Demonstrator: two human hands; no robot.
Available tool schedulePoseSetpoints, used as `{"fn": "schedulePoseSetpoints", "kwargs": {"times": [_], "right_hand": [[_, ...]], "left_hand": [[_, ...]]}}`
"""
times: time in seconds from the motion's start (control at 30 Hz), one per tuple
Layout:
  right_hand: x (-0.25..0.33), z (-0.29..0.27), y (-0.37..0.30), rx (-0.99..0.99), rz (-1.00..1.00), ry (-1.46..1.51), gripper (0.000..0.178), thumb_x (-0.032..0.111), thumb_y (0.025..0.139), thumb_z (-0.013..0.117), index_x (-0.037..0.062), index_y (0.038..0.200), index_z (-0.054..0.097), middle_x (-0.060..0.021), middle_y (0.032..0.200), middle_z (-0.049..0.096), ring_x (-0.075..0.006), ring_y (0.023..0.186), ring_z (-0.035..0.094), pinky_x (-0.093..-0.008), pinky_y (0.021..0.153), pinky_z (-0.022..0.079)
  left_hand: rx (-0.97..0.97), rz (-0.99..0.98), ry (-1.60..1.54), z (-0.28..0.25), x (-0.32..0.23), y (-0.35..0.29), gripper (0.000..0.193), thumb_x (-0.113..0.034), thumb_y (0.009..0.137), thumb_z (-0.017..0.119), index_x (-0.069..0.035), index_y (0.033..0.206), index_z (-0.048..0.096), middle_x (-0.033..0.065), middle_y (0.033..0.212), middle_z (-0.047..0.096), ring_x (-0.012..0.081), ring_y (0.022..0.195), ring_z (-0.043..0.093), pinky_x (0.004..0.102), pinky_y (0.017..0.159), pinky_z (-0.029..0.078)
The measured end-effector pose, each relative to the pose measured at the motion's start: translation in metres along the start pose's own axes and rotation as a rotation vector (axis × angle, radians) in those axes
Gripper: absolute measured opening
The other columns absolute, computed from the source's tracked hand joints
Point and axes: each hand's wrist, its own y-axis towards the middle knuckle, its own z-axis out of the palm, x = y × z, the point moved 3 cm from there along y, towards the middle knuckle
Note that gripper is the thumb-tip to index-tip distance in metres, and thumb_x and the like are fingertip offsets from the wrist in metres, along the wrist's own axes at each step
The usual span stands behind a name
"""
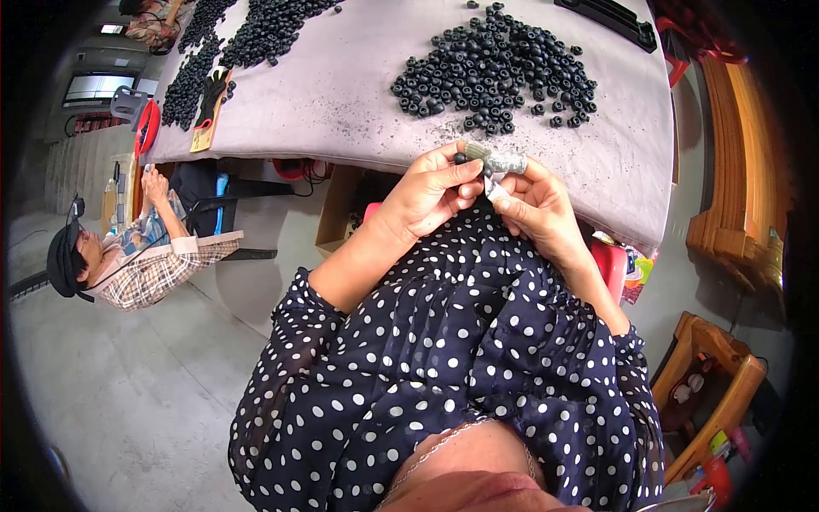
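Pinching a small black piece between thumb and forefinger: left hand, nearly closed, its other fingers curled in. Right hand: thumb and fingers closed on a white scrap, its kind too small to tell. Wraps: one, grey-green, on the left forefinger; one, pale and silvery, on a right finger. The two hands meet at the near edge of the surface, the black piece between them.

Surface: covered in pale grey cloth, dark crumbs scattered over it.

Heap: small black rings, loose, beyond the hands and to their right. Second heap: like pieces, larger spread, far left. Beside it, a black item on a yellow strip. Tray: black, long, at the far right edge.

Person: at left, seated, dark hat, plaid top, hands together.

Below the surface: brown box. At right: wooden bench; nearer, wooden chair.

Floor: grey.
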Motion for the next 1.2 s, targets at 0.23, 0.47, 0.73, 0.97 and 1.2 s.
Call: {"fn": "schedulePoseSetpoints", "kwargs": {"times": [0.23, 0.47, 0.73, 0.97, 1.2], "right_hand": [[-0.004, -0.004, 0.001, 0.012, 0.007, 0.028, 0.032, 0.008, 0.08, 0.066, 0.0035, 0.109, 0.054, 0.003, 0.075, 0.055, -0.0005, 0.055, 0.046, -0.013, 0.044, 0.034], [-0.005, -0.004, 0.0, 0.005, 0.032, 0.032, 0.032, 0.008, 0.079, 0.066, 0.003, 0.109, 0.055, 0.0028, 0.074, 0.056, -0.0008, 0.053, 0.046, -0.013, 0.043, 0.034], [-0.009, -0.007, 0.003, 0.015, 0.065, 0.067, 0.03, 0.008, 0.08, 0.066, 0.0011, 0.107, 0.057, 0.0027, 0.07, 0.055, -0.002, 0.049, 0.045, -0.014, 0.041, 0.034], [-0.016, -0.012, 0.006, -0.037, 0.086, 0.115, 0.025, 0.009, 0.081, 0.064, 0.0007, 0.104, 0.058, 0.0026, 0.066, 0.054, -0.0025, 0.047, 0.044, -0.0156, 0.04, 0.034], [-0.025, -0.018, 0.008, -0.015, 0.077, 0.298, 0.02, 0.009, 0.085, 0.06, 0.0019, 0.103, 0.058, 0.0001, 0.069, 0.055, -0.0045, 0.046, 0.044, -0.0164, 0.039, 0.033]], "left_hand": [[0.018, -0.036, -0.051, 0.0, -0.001, 0.0, 0.016, -0.007, 0.085, 0.059, -0.005, 0.1, 0.052, 0.0022, 0.08, 0.054, 0.0082, 0.064, 0.05, 0.0184, 0.052, 0.043], [0.046, -0.044, -0.058, -0.001, 0.0, -0.002, 0.014, -0.006, 0.085, 0.058, -0.004, 0.099, 0.053, 0.0027, 0.081, 0.055, 0.0086, 0.064, 0.051, 0.0188, 0.053, 0.044], [0.023, -0.03, -0.013, -0.006, 0.002, 0.001, 0.017, -0.006, 0.084, 0.059, -0.006, 0.1, 0.054, 0.0018, 0.079, 0.055, 0.0072, 0.061, 0.05, 0.0178, 0.052, 0.043], [-0.002, -0.035, -0.039, -0.007, 0.005, 0.002, 0.013, -0.002, 0.083, 0.058, -0.004, 0.096, 0.056, 0.0031, 0.077, 0.056, 0.0092, 0.063, 0.051, 0.0196, 0.053, 0.042], [0.001, -0.06, -0.105, -0.012, 0.008, 0.007, 0.017, -0.006, 0.087, 0.056, -0.004, 0.103, 0.054, 0.0053, 0.084, 0.057, 0.0077, 0.061, 0.049, 0.0184, 0.052, 0.043]]}}
